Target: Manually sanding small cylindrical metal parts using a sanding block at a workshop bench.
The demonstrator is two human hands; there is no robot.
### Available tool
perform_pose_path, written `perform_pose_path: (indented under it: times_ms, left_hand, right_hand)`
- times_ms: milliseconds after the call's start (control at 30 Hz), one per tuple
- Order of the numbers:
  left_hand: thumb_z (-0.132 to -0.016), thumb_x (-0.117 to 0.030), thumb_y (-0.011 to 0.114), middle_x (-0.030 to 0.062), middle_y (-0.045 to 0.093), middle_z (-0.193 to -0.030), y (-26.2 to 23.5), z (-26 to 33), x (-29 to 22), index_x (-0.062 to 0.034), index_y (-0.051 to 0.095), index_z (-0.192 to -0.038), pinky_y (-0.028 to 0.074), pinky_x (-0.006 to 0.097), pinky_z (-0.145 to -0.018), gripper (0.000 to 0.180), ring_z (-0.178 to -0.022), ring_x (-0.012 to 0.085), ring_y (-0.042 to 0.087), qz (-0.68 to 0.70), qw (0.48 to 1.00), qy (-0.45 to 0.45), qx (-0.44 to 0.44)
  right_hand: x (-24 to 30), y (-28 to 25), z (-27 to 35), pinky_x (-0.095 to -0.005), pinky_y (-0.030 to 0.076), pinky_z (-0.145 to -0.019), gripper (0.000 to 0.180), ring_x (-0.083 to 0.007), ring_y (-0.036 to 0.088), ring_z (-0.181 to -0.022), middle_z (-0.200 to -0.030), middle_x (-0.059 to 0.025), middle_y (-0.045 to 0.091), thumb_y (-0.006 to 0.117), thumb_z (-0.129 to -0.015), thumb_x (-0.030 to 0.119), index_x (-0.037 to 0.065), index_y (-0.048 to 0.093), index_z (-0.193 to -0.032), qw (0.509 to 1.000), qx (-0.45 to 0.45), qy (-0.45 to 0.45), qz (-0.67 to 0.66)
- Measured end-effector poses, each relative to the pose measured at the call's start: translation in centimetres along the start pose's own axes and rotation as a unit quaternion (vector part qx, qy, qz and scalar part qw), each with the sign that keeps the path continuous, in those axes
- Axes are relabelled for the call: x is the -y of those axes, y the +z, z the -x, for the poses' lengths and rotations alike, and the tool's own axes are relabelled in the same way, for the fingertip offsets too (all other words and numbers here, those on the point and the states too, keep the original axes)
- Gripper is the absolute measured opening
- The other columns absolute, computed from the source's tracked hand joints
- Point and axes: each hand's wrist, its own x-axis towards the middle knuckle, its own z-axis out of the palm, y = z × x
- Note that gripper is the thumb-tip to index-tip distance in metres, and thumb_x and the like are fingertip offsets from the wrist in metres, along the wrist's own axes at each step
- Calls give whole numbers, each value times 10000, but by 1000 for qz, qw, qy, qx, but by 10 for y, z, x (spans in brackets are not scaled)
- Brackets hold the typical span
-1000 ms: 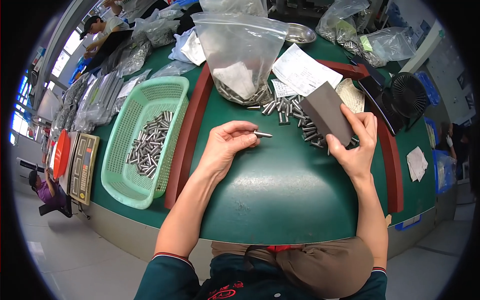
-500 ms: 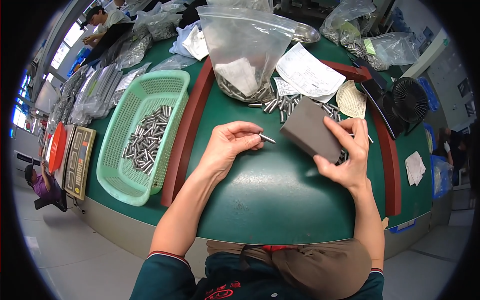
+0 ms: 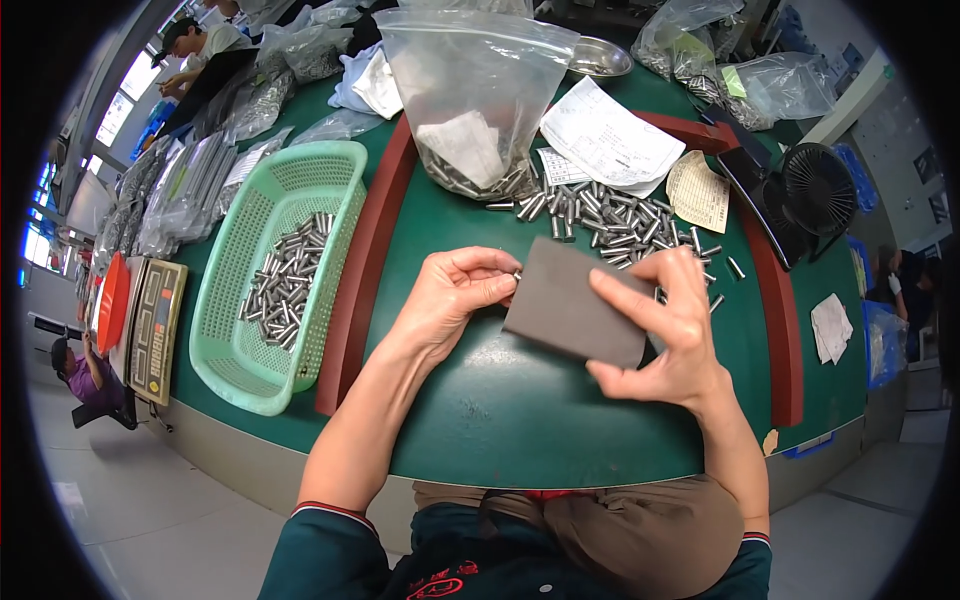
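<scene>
My left hand (image 3: 462,292) pinches a small metal pin (image 3: 517,275) between thumb and fingertips; only its end near the fingers shows, the rest being hidden by the block. Held in my right hand (image 3: 672,335) is a flat, rectangular grey-brown block (image 3: 572,300), with fingers across its top and the thumb at its near edge. The block's left edge meets the pin at my left fingertips. Just beyond the block lies a loose pile of similar metal pins (image 3: 622,225) on the green tabletop (image 3: 520,420).
To the left stands a green mesh basket (image 3: 215,340) holding many pins. Red-brown rails (image 3: 375,270) border the work area. A clear bag (image 3: 470,80) of pins, papers (image 3: 615,140) and a black fan (image 3: 818,190) are farther back. A scale (image 3: 155,330) sits at far left.
My right hand has brought the block left and over the pin in my left hand. More of the loose pin pile behind now shows. My left hand has barely moved.
</scene>
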Motion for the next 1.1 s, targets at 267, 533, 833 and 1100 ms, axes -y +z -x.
perform_pose_path:
  times_ms: [267,533,833,1100]
  left_hand:
    - [-809,3,702,103,677,-857,4,1,1,38,652,-975,540,260,-739,177,-762,159,666,-11,1000,7,-5]
    - [-802,2,706,124,675,-911,4,-1,3,16,644,-983,547,272,-768,191,-806,172,668,-22,999,43,3]
    - [-829,-30,684,114,671,-923,4,0,2,10,626,-1005,548,280,-773,189,-807,165,662,-26,999,19,-18]
    - [-834,-57,656,149,653,-940,4,1,0,-3,582,-944,562,296,-771,143,-828,182,648,205,973,-69,-82]
  right_hand:
    - [-9,-4,2,-361,338,-728,615,-251,476,-798,-831,-94,491,781,-487,268,61,691,-1059,998,6,56,-14]
    - [-26,-8,5,-344,369,-727,598,-219,465,-784,-803,-66,480,766,-493,235,29,696,-1050,972,-134,158,113]
    - [-23,-9,3,-353,371,-709,634,-240,458,-786,-820,-86,477,762,-469,243,37,686,-1064,983,-109,101,103]
    - [-21,-6,4,-355,363,-700,637,-233,451,-781,-823,-81,479,757,-477,248,44,685,-1076,978,-121,116,121]
